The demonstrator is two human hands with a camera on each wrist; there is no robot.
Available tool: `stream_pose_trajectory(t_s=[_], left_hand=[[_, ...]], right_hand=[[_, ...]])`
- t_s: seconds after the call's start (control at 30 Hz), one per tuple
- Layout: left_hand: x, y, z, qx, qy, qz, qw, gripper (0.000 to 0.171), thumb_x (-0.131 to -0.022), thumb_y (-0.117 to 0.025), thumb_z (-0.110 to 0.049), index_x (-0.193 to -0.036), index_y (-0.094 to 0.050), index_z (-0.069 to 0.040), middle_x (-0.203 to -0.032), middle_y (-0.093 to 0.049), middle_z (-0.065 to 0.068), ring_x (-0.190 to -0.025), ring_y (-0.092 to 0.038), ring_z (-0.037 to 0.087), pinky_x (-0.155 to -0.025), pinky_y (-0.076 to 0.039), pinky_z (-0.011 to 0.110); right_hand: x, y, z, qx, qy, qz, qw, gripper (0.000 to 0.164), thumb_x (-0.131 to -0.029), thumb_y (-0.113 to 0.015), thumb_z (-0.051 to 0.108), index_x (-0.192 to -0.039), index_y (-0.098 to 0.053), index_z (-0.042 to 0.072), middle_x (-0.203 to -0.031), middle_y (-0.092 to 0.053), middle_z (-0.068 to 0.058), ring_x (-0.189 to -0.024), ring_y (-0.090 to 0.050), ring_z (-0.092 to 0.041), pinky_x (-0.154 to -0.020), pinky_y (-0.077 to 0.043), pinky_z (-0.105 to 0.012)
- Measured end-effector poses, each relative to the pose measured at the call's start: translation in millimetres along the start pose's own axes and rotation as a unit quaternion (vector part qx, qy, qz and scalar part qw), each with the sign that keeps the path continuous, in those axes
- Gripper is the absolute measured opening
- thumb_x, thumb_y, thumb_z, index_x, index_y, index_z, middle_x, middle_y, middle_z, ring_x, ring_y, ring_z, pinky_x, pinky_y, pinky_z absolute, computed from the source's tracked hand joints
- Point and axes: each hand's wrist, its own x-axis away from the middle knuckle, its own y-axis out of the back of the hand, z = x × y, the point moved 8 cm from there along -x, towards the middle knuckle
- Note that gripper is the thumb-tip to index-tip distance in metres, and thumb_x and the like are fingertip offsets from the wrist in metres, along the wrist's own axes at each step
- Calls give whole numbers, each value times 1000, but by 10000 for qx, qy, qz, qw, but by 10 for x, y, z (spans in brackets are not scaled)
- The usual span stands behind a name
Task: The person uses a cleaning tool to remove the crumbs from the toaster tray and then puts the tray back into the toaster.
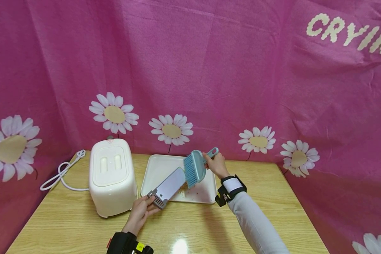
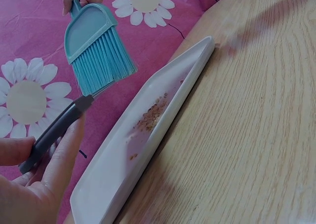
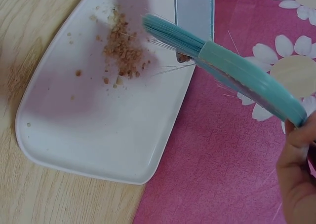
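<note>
My left hand pinches the grey slotted end of a flat metal crumb tray, thumb on one side and fingers on the other. It is tilted over a white tray. By its handle, my right hand grips a light-blue hand brush. The bristles hang at the far end of the crumb tray and overlap it in the left wrist view. Brown crumbs lie in a small heap on the white tray, with a few scattered around.
A white toaster with a lidded top stands left of the white tray, its white cord and plug lying further left. All rests on a wooden table. A pink flowered cloth hangs behind and at both sides.
</note>
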Motion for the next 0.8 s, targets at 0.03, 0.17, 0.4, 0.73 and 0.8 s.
stream_pose_trajectory(t_s=[0.03, 0.17, 0.4, 0.73, 0.8], left_hand=[[-2, 2, 2, -1, 0, -4, 10000, 38, -93, -38, 0, -123, -32, 23, -101, -60, 26, -77, -62, 16, -72, -54, 38], [-6, 11, 6, -12, 5, -26, 10000, 38, -93, -39, 0, -122, -33, 23, -98, -61, 22, -75, -62, 16, -71, -55, 37], [-14, 16, -3, -28, 38, -41, 10000, 39, -93, -39, -2, -124, -32, 22, -105, -57, 28, -80, -62, 18, -74, -54, 39], [-11, 31, 2, 2, 42, -58, 10000, 39, -93, -39, -2, -123, -31, 22, -106, -56, 30, -80, -62, 19, -74, -54, 39], [-8, 39, 8, -2, 49, -58, 10000, 39, -93, -39, -2, -123, -31, 22, -106, -57, 29, -79, -62, 18, -74, -54, 39]], right_hand=[[1, 4, 1, -4, 1, -27, 10000, 30, -87, -58, 20, -69, -61, -3, -44, -53, -5, -44, -56, -21, -42, -43, -20], [0, 21, -6, -55, 36, -137, 9999, 29, -87, -58, 20, -70, -62, -4, -45, -54, -6, -44, -56, -21, -41, -43, -20], [-17, 40, -52, -157, -14, -205, 9997, 29, -87, -58, 21, -74, -62, -4, -45, -52, -2, -42, -54, -16, -41, -43, -19], [1, 71, -55, -158, 61, -307, 9994, 28, -87, -57, 18, -73, -61, -6, -46, -53, -4, -41, -53, -13, -40, -46, -21], [6, 78, -65, -128, 50, -336, 9993, 29, -87, -57, 18, -73, -62, -6, -46, -53, -4, -41, -52, -12, -41, -46, -21]])
